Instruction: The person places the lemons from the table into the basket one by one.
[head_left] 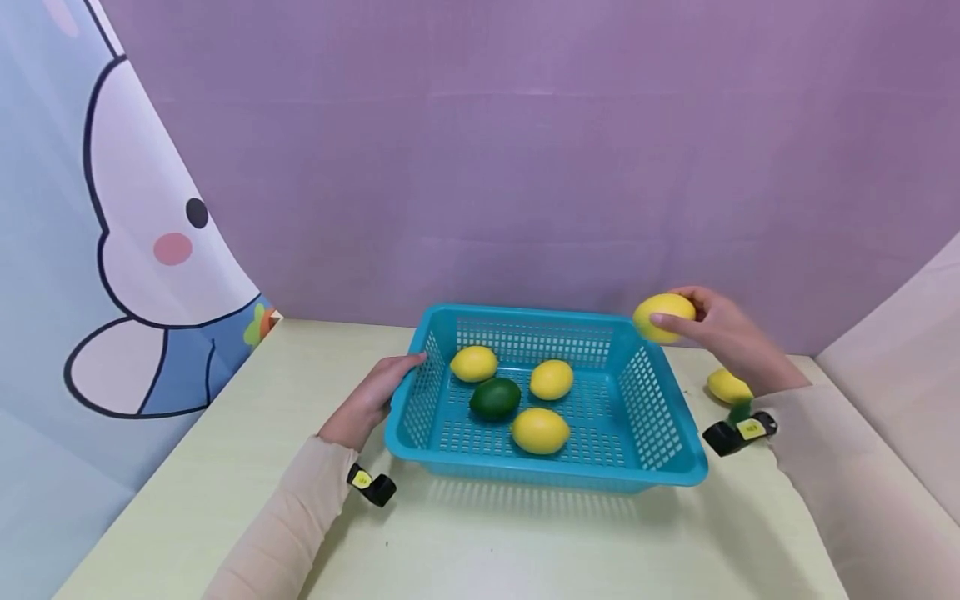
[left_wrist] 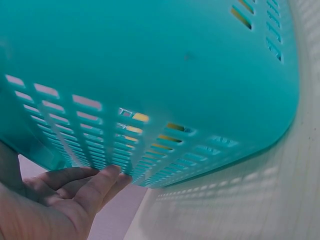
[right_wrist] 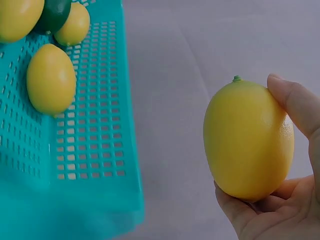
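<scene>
Lemon [right_wrist: 247,140] is in the R hand [head_left: 720,329] rn: thumb pressed on one side, fingers curled under the other, stem end poking out past the fingertips. Basket's [head_left: 540,469] far R corner is just past those fingertips, but the R wrist view shows a gap, so lemon's outside it.

Tips imo: that pinch looks fine, no need to squeeze harder bc the skin looks smooth & could slip. If it crosses the edge, keep the knuckles high so the wrist cam [head_left: 738,431] doesn't snag. Lower it w/ the fingers, don't drop it, bc it'd prob roll into the other fruit [head_left: 551,380] lying L of the fingertips.

L hand [head_left: 381,387] grips the basket's L edge, fingers against the outer wall. Good brace, keep it.

Btw spare lemon [head_left: 727,386] sits on the table [head_left: 450,550] below the R fingers, near the wrist; easy to bump.
</scene>
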